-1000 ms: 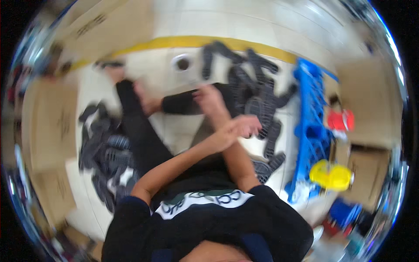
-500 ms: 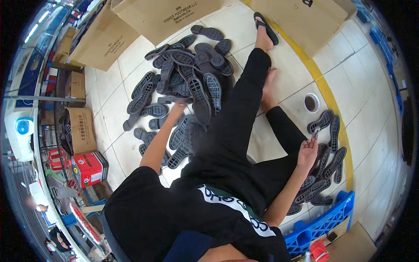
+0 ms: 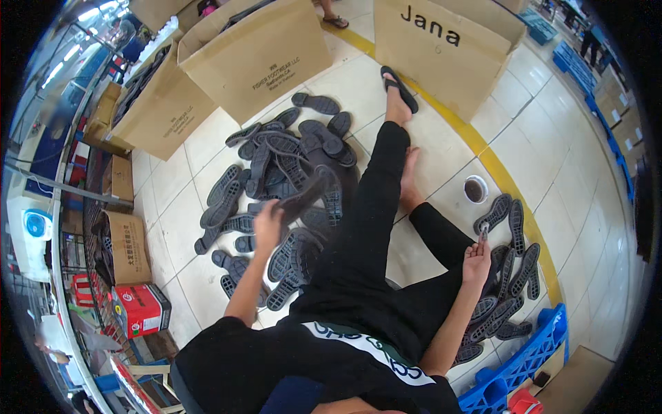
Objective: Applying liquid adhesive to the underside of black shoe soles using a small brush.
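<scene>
My left hand (image 3: 267,226) is closed on the near end of a dark shoe sole (image 3: 303,196), which is tilted up over the pile and smeared by motion. Around it on the tiled floor lie many more dark grey soles (image 3: 258,169), some tread up with a grid pattern, others smooth side up. On the other side of my legs, palm up, my right hand (image 3: 476,262) has its fingers curled round a small silvery tool (image 3: 484,230) whose kind I cannot make out. Close by it lies a second, smaller group of soles (image 3: 507,276).
Beyond the pile stand large cardboard boxes (image 3: 258,65), one (image 3: 448,58) past my foot. A white cup (image 3: 476,189) with dark contents sits near the yellow floor line (image 3: 493,162). At lower right is a blue plastic pallet (image 3: 514,372); a red box (image 3: 141,309) stands at left.
My left hand, low at the pile before, has now lifted a sole by its end. My right hand stays beside the smaller group with the tool. The whole view has shifted, showing more beyond the boxes.
</scene>
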Demonstrator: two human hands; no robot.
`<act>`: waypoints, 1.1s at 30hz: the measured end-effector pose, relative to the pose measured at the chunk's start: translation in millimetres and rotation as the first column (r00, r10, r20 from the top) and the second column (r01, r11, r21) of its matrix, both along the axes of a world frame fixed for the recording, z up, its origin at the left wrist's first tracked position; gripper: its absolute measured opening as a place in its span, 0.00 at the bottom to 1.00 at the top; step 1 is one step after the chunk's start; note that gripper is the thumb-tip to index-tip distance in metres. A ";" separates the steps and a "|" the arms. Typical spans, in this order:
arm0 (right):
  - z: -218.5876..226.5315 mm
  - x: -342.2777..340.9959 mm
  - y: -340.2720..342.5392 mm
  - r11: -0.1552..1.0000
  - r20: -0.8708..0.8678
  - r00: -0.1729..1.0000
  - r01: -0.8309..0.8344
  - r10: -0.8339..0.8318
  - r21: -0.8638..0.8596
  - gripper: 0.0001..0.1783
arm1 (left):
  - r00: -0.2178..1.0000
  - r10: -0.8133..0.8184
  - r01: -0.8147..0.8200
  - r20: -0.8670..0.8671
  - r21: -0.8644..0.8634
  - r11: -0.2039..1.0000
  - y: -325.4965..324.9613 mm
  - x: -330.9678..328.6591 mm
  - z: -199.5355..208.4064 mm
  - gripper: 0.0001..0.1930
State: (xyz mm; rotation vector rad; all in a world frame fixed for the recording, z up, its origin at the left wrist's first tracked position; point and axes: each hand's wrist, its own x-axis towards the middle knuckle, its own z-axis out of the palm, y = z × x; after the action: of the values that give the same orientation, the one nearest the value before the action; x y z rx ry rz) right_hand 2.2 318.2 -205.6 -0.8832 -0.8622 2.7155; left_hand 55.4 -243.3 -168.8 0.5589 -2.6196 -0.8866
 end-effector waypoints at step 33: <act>-19.8 -38.0 -18.3 0.979 0.264 0.963 -0.009 -0.046 0.204 0.06 | 0.767 -0.567 -0.389 0.300 0.920 -0.039 334.3 -245.2 -93.1 0.16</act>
State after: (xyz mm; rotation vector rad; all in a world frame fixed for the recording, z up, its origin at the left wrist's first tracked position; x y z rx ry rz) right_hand -35.8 299.9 -225.4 -1.2216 -1.1523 2.4684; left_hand -189.8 91.0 -261.9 1.1335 -1.6897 -3.3305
